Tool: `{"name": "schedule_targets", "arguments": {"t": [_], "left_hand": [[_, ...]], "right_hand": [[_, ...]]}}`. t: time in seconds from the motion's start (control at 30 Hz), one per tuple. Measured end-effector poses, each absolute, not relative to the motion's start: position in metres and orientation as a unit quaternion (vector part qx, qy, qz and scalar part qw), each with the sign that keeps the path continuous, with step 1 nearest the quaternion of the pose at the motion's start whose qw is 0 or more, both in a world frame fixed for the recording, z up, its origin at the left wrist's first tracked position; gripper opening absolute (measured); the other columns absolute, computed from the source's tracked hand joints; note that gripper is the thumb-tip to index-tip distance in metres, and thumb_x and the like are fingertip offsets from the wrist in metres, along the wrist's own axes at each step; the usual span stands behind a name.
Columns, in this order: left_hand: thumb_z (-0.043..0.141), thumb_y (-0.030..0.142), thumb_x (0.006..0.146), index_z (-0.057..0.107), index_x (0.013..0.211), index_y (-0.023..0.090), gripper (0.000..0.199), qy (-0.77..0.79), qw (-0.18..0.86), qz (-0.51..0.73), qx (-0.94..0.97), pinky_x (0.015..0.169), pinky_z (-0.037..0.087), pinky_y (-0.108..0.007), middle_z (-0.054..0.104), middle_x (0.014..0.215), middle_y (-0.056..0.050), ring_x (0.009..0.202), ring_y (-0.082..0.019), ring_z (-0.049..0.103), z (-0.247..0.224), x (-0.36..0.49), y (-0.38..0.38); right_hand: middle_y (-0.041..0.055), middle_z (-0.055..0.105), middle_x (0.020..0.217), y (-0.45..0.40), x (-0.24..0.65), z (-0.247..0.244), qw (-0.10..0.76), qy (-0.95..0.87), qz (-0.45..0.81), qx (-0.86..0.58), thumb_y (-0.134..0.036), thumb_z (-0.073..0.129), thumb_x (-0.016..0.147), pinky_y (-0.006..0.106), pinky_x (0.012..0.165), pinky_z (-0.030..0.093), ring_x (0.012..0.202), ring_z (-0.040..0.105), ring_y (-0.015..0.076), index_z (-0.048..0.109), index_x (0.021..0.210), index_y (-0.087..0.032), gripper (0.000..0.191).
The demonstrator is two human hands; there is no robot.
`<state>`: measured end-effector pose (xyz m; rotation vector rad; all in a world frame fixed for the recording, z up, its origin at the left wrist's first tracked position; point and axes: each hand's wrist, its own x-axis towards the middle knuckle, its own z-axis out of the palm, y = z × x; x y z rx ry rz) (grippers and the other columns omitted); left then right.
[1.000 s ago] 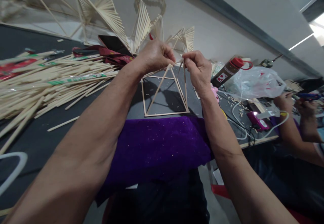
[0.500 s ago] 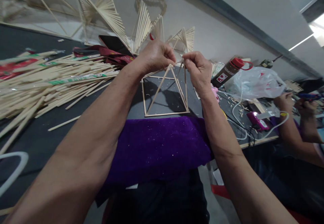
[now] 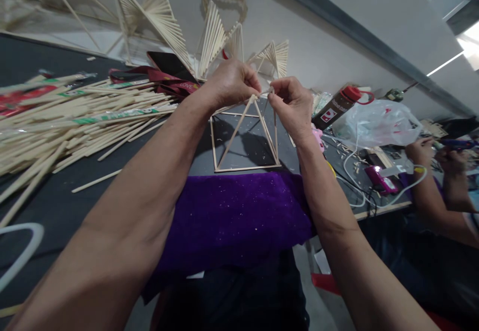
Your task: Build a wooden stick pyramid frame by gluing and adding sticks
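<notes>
A frame of thin wooden sticks (image 3: 247, 169) stands on the dark table, with a square base and slanted sticks that rise to upper joints. My left hand (image 3: 234, 82) is closed at the top of the frame, its fingertips pinched by the left joint. Beside it my right hand (image 3: 292, 102) pinches the top of the right-hand sticks. A short thin piece spans the small gap between the two sets of fingertips. Just in front of the frame lies a purple cloth (image 3: 239, 216) dotted with small chips.
Loose sticks (image 3: 93, 121) are heaped at the left. Fan-shaped stick models (image 3: 160, 16) stand by the wall. To the right are a bottle (image 3: 335, 107), a plastic bag (image 3: 385, 121), a pink device (image 3: 382, 179) with white cable, and another person's hands (image 3: 421, 151).
The fingers of my right hand have shifted slightly at the top of the right-hand sticks. My left hand stays in nearly the same place.
</notes>
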<state>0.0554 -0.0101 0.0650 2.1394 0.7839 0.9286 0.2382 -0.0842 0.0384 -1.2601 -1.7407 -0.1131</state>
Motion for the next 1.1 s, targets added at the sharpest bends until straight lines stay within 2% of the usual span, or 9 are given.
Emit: {"name": "schedule_targets", "arguments": {"t": [0.37,0.5,0.8,1.1], "left_hand": [[0.074,0.019,0.065,0.076,0.076,0.017,0.012,0.299,0.338,0.352,0.82,0.066,0.044,-0.029,0.068,0.068,-0.004,0.068,-0.017,0.061,0.0656,0.0556,-0.0106],[0.073,0.02,0.066,0.076,0.076,0.017,0.011,0.303,0.333,0.354,0.82,0.068,0.045,-0.028,0.068,0.068,-0.003,0.069,-0.017,0.062,0.0663,0.0552,-0.013],[0.071,0.021,0.067,0.076,0.079,0.017,0.013,0.3,0.33,0.347,0.825,0.07,0.046,-0.027,0.069,0.069,-0.003,0.072,-0.016,0.062,0.0665,0.0541,-0.0144],[0.069,0.021,0.069,0.076,0.079,0.017,0.012,0.312,0.312,0.34,0.83,0.068,0.046,-0.026,0.071,0.072,-0.004,0.072,-0.016,0.062,0.0698,0.0537,-0.0186]], "right_hand": [[0.0002,0.068,0.087,-0.0826,0.2334,0.0354,0.46,-0.702,-0.112,-0.532,-0.037,0.059,0.093,0.036,0.076,0.057,0.074,0.063,0.0141,0.06,0.096,-0.023,0.014],[-0.0004,0.067,0.085,-0.0811,0.2319,0.0341,0.457,-0.697,-0.139,-0.535,-0.037,0.057,0.094,0.034,0.074,0.056,0.072,0.062,0.0138,0.059,0.094,-0.024,0.014],[-0.0024,0.063,0.082,-0.0787,0.2296,0.0336,0.459,-0.678,-0.137,-0.557,-0.03,0.057,0.092,0.033,0.078,0.054,0.074,0.061,0.0128,0.059,0.092,-0.023,0.007],[-0.0009,0.063,0.082,-0.0753,0.2319,0.0322,0.458,-0.682,-0.142,-0.552,-0.032,0.056,0.093,0.034,0.078,0.054,0.075,0.061,0.0141,0.061,0.096,-0.023,0.01]]}}
